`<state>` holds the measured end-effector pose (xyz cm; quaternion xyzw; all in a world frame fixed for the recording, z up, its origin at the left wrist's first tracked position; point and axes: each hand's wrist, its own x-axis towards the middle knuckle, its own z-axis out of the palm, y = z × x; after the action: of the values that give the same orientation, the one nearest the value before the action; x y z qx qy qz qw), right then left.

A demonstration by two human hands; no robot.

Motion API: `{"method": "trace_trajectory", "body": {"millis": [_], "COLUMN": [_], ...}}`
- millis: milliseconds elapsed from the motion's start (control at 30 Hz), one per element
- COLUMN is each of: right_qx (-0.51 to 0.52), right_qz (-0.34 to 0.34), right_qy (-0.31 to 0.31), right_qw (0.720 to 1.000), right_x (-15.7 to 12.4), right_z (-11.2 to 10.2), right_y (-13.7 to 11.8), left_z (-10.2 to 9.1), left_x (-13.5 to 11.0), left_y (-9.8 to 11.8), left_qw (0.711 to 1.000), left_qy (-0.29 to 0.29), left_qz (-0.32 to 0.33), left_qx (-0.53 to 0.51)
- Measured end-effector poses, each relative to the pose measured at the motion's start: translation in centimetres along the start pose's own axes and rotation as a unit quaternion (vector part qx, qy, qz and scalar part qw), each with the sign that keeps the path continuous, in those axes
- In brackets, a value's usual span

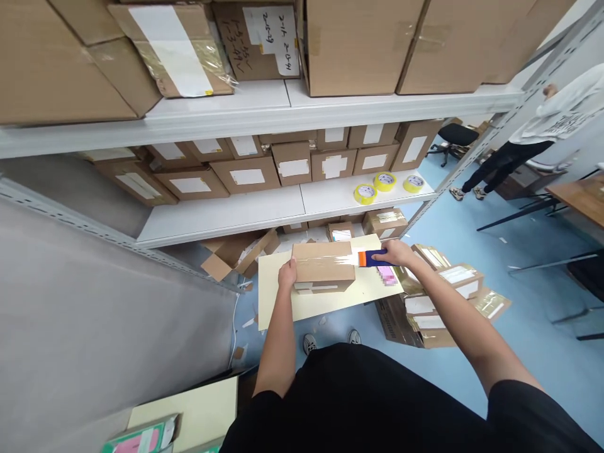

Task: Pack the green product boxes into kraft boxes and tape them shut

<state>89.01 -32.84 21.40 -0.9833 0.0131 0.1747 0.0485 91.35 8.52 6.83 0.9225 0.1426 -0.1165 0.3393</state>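
A brown cardboard box (323,267) lies on a pale yellow board (276,302) in front of me. My left hand (287,274) presses against the box's left end, its fingers wrapped round the edge. At the other end, my right hand (397,253) is closed on a dark blue tape dispenser (374,258) with an orange front. Clear tape (330,259) runs along the top of the box and stretches to the dispenser just past the right edge. A pink printed item (387,275) lies on the board below my right hand.
Shelves (226,216) hold many labelled boxes, with yellow tape rolls (365,194) on the middle level. An opened box (236,251) lies at the left. More boxes (438,296) are piled right of the board. Another person (528,132) stands far right.
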Motion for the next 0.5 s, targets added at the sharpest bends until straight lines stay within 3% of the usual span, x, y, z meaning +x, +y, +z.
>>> {"method": "trace_trajectory", "body": {"millis": [233, 500], "right_qx": [-0.002, -0.017], "right_qz": [0.030, 0.052], "right_qy": [-0.005, 0.012], "right_qw": [1.000, 0.998], "right_x": [0.0, 0.0], "right_z": [0.2, 5.7], "right_y": [2.5, -3.4], "left_z": [-0.2, -0.4], "left_x": [0.0, 0.2], "left_y": [0.3, 0.5], "left_qw": [0.999, 0.998], "left_qy": [-0.004, 0.001], "left_qz": [-0.003, -0.014], "left_qx": [0.046, 0.066]}}
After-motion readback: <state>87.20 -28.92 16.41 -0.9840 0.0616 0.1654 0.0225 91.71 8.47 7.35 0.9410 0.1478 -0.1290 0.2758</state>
